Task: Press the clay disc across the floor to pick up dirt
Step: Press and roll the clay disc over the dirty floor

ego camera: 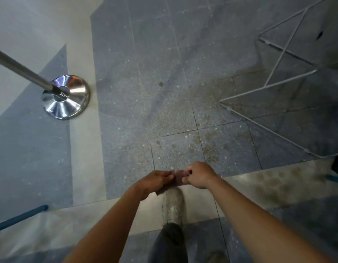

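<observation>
A dull pinkish-brown clay disc (177, 179) is held in the air between both hands, well above the floor. My left hand (155, 182) pinches its left edge and my right hand (199, 174) pinches its right edge, fingers curled over the top. Most of the clay is hidden behind the fingers. The grey speckled floor (145, 92) below shows brownish dirt patches (208, 147) just ahead of the hands and to the right.
A chrome post with a round base (66, 96) stands at the left. A white wire rack (278, 88) lies at the right. A blue rod (20, 218) sits at lower left. My shoe (173, 207) and dark trouser leg are below the hands.
</observation>
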Demonstrator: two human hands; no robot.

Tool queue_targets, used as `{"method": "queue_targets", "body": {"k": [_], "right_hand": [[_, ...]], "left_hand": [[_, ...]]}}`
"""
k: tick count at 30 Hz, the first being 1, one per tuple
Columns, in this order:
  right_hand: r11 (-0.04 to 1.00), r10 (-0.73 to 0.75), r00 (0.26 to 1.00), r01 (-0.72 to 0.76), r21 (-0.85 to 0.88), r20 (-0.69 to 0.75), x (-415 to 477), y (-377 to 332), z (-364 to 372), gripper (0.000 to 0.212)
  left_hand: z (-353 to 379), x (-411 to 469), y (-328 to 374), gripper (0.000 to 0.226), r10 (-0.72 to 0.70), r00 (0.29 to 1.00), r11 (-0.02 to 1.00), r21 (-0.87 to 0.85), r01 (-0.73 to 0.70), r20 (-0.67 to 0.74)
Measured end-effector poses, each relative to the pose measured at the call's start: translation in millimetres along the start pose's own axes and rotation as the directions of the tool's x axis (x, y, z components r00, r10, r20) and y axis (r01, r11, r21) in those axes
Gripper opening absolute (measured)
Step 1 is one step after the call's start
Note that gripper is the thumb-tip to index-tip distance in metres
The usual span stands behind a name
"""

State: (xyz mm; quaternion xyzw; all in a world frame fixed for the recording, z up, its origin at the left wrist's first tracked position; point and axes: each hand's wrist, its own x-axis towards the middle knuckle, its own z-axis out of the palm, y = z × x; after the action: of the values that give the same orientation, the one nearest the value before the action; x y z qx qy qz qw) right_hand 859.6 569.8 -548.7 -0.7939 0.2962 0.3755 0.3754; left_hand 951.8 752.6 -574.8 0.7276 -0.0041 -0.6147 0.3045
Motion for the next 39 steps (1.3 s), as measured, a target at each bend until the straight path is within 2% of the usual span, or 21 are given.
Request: {"method": "queue_targets", "body": {"k": [3,5,8,11,13,15,16,18,19,20,25,27,29,32,34,36,37,39], "right_hand": [[0.999,-0.034,0.995,0.031,-0.025,-0.092,62,-10,11,0.017],[0.997,-0.073,0.981,0.071,-0.021,-0.18,103,-16,15,0.016],[0.99,-0.123,0.945,0.139,0.033,-0.302,157,-20,23,0.007],[0.984,-0.17,0.916,0.181,-0.005,-0.364,198,-3,37,0.018],[0.987,-0.163,0.936,0.153,-0.059,-0.313,217,19,49,0.029],[0.987,-0.151,0.951,0.131,-0.088,-0.269,229,46,60,0.039],[0.985,-0.16,0.949,0.136,-0.107,-0.272,232,59,65,0.042],[0.979,-0.183,0.932,0.143,-0.145,-0.313,238,87,70,0.044],[0.976,-0.194,0.922,0.146,-0.165,-0.335,239,99,71,0.044],[0.975,-0.194,0.913,0.14,-0.173,-0.358,240,109,73,0.045],[0.979,-0.199,0.858,0.149,-0.143,-0.473,240,150,60,0.046],[0.983,-0.184,0.828,0.142,-0.119,-0.529,242,164,54,0.048],[0.988,-0.154,0.813,0.124,-0.091,-0.561,239,177,52,0.052],[0.993,-0.118,0.814,0.102,-0.06,-0.568,230,193,56,0.056],[0.994,-0.106,0.816,0.102,-0.038,-0.568,229,204,57,0.058],[0.996,-0.079,0.815,0.094,-0.003,-0.574,229,213,59,0.061],[0.996,-0.068,0.812,0.089,0.007,-0.58,230,217,60,0.063],[0.997,-0.049,0.801,0.079,0.025,-0.597,233,224,64,0.066]], "left_hand": [[-32,56,-2,0.019,0.074,0.996,0.993,0.096,-0.07,-0.042],[-53,89,-3,0.018,0.177,0.982,0.971,0.171,-0.164,-0.064],[-75,136,-12,0.025,0.361,0.922,0.901,0.306,-0.306,-0.142],[-77,178,-37,0.034,0.459,0.873,0.816,0.467,-0.342,-0.162],[-68,204,-63,0.047,0.417,0.905,0.758,0.582,-0.293,-0.088],[-53,228,-88,0.051,0.38,0.918,0.733,0.641,-0.226,-0.11],[-47,239,-98,0.059,0.42,0.89,0.726,0.655,-0.21,-0.18],[-39,268,-106,0.072,0.552,0.763,0.702,0.682,-0.205,-0.338],[-38,284,-107,0.076,0.602,0.702,0.684,0.7,-0.206,-0.381],[-37,298,-107,0.078,0.621,0.67,0.671,0.718,-0.186,-0.406],[-16,365,-96,0.085,0.668,0.624,0.557,0.828,-0.06,-0.405],[0,379,-97,0.083,0.676,0.593,0.568,0.822,-0.039,-0.439],[22,375,-108,0.082,0.706,0.605,0.509,0.858,-0.07,-0.369],[46,355,-146,0.083,0.767,0.629,0.29,0.943,-0.166,-0.125],[38,344,-170,0.081,0.771,0.636,0.169,0.956,-0.242,0.025],[15,342,-174,0.077,0.777,0.622,0.092,0.959,-0.266,0.098],[3,348,-165,0.076,0.779,0.622,0.103,0.963,-0.248,0.077],[-9,367,-128,0.077,0.767,0.635,0.25,0.954,-0.166,-0.091]]}}
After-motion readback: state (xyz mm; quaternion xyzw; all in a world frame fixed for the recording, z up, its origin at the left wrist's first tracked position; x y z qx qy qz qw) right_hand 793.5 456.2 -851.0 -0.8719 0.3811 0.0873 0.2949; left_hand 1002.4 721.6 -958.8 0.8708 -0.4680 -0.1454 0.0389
